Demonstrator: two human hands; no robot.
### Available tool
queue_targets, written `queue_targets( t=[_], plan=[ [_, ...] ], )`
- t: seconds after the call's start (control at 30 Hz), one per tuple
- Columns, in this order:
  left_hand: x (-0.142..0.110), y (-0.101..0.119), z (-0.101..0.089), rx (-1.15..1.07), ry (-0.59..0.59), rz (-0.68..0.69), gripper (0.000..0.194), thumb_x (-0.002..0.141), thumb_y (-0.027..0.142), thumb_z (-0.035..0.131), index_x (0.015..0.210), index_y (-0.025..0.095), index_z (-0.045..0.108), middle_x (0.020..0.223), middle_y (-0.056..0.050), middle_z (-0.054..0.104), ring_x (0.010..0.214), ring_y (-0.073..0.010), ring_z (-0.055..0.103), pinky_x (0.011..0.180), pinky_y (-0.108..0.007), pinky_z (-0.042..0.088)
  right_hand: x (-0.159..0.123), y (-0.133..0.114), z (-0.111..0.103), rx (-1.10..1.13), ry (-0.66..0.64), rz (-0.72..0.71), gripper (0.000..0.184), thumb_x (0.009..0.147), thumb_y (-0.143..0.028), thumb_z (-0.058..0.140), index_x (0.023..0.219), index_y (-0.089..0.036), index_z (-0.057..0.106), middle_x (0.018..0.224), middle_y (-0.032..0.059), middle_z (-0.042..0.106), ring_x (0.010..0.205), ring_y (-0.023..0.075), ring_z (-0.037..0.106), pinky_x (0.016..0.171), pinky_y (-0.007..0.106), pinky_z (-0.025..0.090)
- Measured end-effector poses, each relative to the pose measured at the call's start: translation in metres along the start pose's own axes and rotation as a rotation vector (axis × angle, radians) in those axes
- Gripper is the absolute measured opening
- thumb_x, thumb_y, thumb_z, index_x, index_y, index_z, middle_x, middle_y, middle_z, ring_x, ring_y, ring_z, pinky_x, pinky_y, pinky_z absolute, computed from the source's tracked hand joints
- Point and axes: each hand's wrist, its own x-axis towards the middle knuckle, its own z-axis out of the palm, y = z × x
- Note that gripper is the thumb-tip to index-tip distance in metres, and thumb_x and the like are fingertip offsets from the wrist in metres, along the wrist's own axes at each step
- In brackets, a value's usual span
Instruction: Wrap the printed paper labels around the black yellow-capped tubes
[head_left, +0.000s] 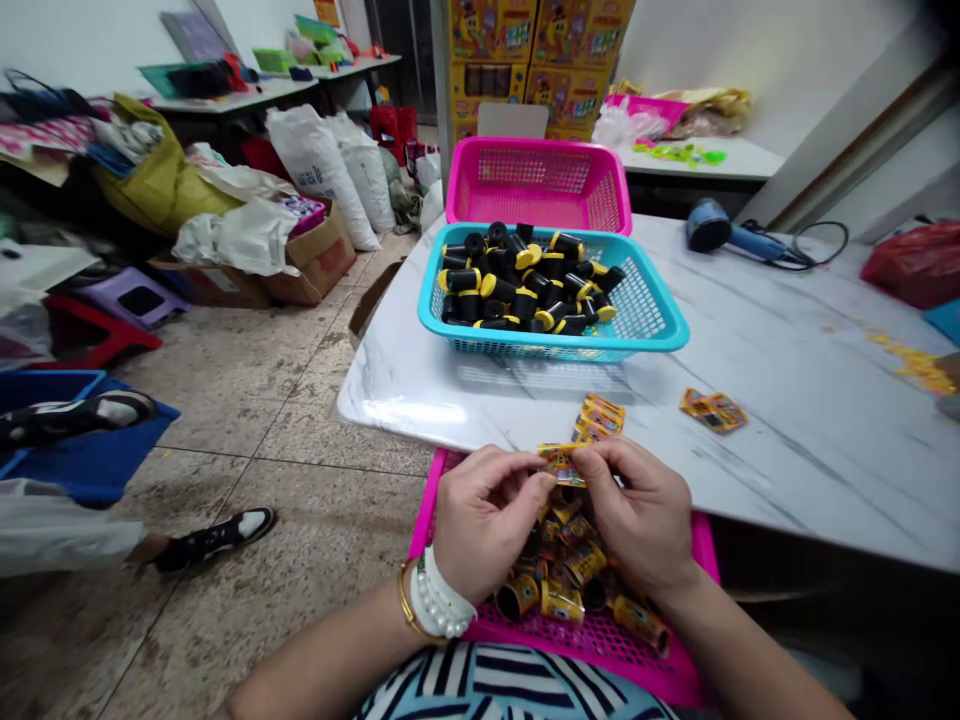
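Note:
Between my two hands, just beyond the table's front edge, is a small flat yellow printed label sleeve. My left hand is closed, its thumb and fingertips pinching the sleeve's left end. My right hand pinches the right end between thumb and fingers. Below them a pink basket sits at my lap, holding many rolled, open-ended yellow sleeves; part of it is hidden by my hands. More flat sleeves lie on the table right behind my fingers, and a small pile lies farther right.
A blue basket of black canisters with yellow caps stands on the marbled table, before a pink basket. A blue corded tool lies back right. At left are a person's shoes and a blue bin.

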Motion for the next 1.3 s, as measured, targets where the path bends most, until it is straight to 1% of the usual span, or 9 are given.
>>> queue_targets(
  t=[0.13,0.27,0.4,0.67,0.87,1.03,1.13,1.2,1.3],
  plan=[
    [0.005,-0.006,0.000,-0.049,0.040,-0.020,0.009,0.082,0.026,0.074,0.083,0.019,0.079,0.073,-0.004,0.066,0.068,-0.0149,0.061,0.062,-0.026,0.050,-0.002,-0.003,0.001,-0.022,-0.029,-0.118,0.018,0.094,-0.022,0.062,0.076,-0.021,0.064,0.064,-0.0020,0.059,0.058,0.0128,0.056,0.056,0.026,0.045],
    [0.009,-0.006,-0.006,-0.053,0.155,-0.054,0.016,0.081,0.025,0.073,0.067,0.018,0.071,0.070,-0.002,0.063,0.064,-0.0133,0.058,0.059,-0.024,0.048,0.001,-0.004,-0.001,-0.030,0.017,-0.125,0.018,0.094,-0.019,0.062,0.077,-0.021,0.063,0.064,-0.0016,0.058,0.058,0.0129,0.055,0.055,0.026,0.044],
    [0.008,-0.007,-0.008,-0.127,0.111,-0.038,0.007,0.078,0.025,0.076,0.077,0.019,0.078,0.073,-0.004,0.066,0.067,-0.0146,0.061,0.059,-0.024,0.050,0.003,-0.004,0.002,-0.030,-0.006,-0.162,0.017,0.094,-0.018,0.062,0.077,-0.021,0.062,0.064,-0.0021,0.058,0.058,0.0126,0.054,0.056,0.026,0.043],
    [0.016,-0.015,-0.009,-0.246,0.048,-0.155,0.008,0.076,0.025,0.076,0.079,0.020,0.081,0.078,-0.007,0.070,0.070,-0.0162,0.063,0.063,-0.026,0.051,0.013,-0.007,0.017,0.047,-0.091,-0.215,0.011,0.093,-0.014,0.061,0.090,-0.022,0.067,0.075,0.0008,0.065,0.068,0.0156,0.061,0.062,0.027,0.049],
    [0.028,-0.013,-0.021,-0.194,0.178,-0.059,0.009,0.075,0.028,0.077,0.069,0.022,0.081,0.072,-0.005,0.062,0.066,-0.0139,0.059,0.058,-0.021,0.048,0.033,-0.011,0.021,0.011,-0.103,-0.259,0.016,0.093,-0.014,0.061,0.078,-0.020,0.062,0.066,-0.0014,0.057,0.061,0.0131,0.053,0.057,0.025,0.043],
    [0.029,-0.014,-0.025,-0.227,0.140,-0.107,0.010,0.072,0.028,0.077,0.069,0.018,0.079,0.076,-0.006,0.067,0.065,-0.0140,0.060,0.057,-0.021,0.047,0.040,-0.017,0.029,0.016,-0.141,-0.301,0.022,0.095,-0.017,0.059,0.073,-0.020,0.059,0.063,-0.0017,0.056,0.058,0.0122,0.053,0.055,0.024,0.040],
    [0.031,-0.018,-0.026,-0.332,0.115,-0.289,0.019,0.070,0.033,0.079,0.071,0.015,0.075,0.064,-0.003,0.064,0.056,-0.0109,0.054,0.051,-0.020,0.042,0.062,-0.014,0.024,0.031,-0.240,-0.349,0.023,0.097,-0.021,0.058,0.075,-0.021,0.063,0.064,-0.0012,0.060,0.059,0.0123,0.057,0.056,0.024,0.043],
    [0.033,-0.020,-0.027,-0.418,0.104,-0.411,0.027,0.069,0.038,0.081,0.072,0.014,0.070,0.054,0.001,0.057,0.044,-0.0072,0.045,0.043,-0.017,0.033,0.093,-0.006,0.015,-0.048,-0.230,-0.393,0.019,0.097,-0.022,0.057,0.081,-0.021,0.067,0.071,0.0010,0.066,0.067,0.0141,0.062,0.063,0.026,0.048],
    [0.036,-0.019,-0.029,-0.525,0.114,-0.504,0.036,0.069,0.045,0.082,0.074,0.016,0.061,0.044,0.006,0.050,0.034,-0.0041,0.036,0.037,-0.015,0.019,0.151,0.013,0.004,-0.449,-0.160,-0.429,0.013,0.094,-0.020,0.059,0.096,-0.019,0.072,0.097,0.0097,0.073,0.094,0.0236,0.067,0.081,0.035,0.052]
  ],
)
